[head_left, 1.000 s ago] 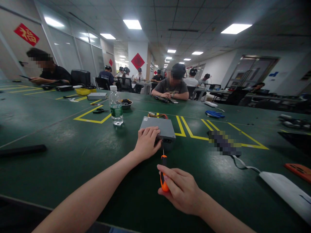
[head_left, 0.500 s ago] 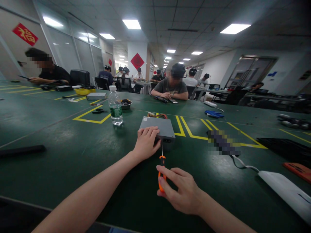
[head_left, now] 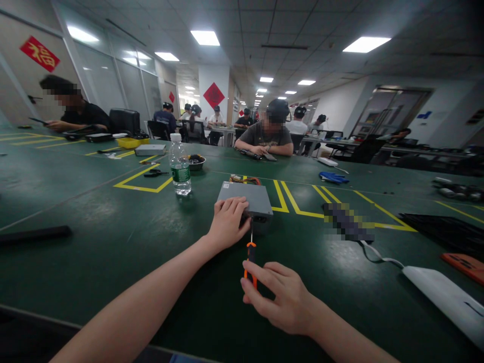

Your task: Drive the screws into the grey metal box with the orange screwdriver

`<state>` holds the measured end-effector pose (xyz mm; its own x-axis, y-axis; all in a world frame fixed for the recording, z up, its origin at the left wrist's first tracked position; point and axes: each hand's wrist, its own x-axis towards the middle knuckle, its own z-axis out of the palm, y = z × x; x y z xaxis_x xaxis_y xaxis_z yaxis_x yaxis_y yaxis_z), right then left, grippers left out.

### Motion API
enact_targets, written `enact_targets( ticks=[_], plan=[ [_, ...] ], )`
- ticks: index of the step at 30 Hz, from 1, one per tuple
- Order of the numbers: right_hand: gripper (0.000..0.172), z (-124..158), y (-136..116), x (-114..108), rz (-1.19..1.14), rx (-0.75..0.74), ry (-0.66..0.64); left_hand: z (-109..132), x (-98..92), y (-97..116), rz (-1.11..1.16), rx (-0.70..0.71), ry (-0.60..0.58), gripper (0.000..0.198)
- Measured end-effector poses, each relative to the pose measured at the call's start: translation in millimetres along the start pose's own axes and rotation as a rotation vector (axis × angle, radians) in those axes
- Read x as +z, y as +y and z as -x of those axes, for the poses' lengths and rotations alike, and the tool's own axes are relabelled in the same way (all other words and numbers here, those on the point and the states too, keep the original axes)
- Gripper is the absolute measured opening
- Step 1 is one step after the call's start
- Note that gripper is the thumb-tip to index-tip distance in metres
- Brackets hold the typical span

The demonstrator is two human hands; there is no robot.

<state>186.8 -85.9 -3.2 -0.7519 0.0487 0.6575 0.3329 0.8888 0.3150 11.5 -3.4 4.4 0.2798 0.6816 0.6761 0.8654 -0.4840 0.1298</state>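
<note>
A grey computer power supply unit (head_left: 252, 196) lies on the green table, with coloured cables (head_left: 245, 179) at its far side. My left hand (head_left: 229, 222) grips the unit's near left corner, fingers over the top and thumb at the near face. In my right hand (head_left: 282, 297) is an orange and black screwdriver (head_left: 251, 252), pinched by the handle between thumb and fingers. Its shaft points away from me to the unit's near face, beside my left thumb. The tip is hidden there, so I cannot tell what it touches.
A water bottle (head_left: 180, 166) stands left of the unit, with a small bowl (head_left: 197, 162) behind. Blue gloves (head_left: 333, 177), a white power strip (head_left: 442, 297) and an orange phone (head_left: 463, 267) lie to the right. A person (head_left: 266, 133) sits across the table.
My right thumb and fingers have shifted around the screwdriver handle, and its handle end has swung slightly left. My left hand and the power supply unit stay in place.
</note>
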Motion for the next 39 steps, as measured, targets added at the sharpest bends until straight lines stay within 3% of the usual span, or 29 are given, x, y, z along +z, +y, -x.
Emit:
enact_targets(
  ticks=[3,11,18,25,30,36,39],
  plan=[
    [0.004,3.9,-0.8,5.0,-0.003,0.032,0.023,0.0,-0.5,0.4,0.0,0.0,0.001,0.029],
    [0.027,-0.5,3.3,-1.5,-0.064,0.026,0.012,0.6,1.0,-0.5,-0.008,0.002,0.003,0.03],
    [0.015,-0.9,4.1,-1.4,-0.015,0.056,0.057,0.0,-1.4,0.2,-0.002,0.008,-0.004,0.03],
    [0.026,2.7,6.3,0.3,-0.11,0.077,0.063,0.1,-0.5,-0.2,-0.006,0.0,-0.01,0.03],
    [0.026,-2.3,6.4,-4.2,-0.073,0.053,0.058,0.2,0.1,-0.6,-0.004,0.013,0.004,0.03],
    [0.015,-6.8,5.9,-6.9,0.0,0.146,0.083,0.3,0.9,-1.1,-0.001,0.014,0.006,0.03],
    [0.024,-4.3,6.5,-7.2,-0.054,0.133,0.056,0.4,1.6,-1.2,-0.002,0.013,0.009,0.031]
  ],
)
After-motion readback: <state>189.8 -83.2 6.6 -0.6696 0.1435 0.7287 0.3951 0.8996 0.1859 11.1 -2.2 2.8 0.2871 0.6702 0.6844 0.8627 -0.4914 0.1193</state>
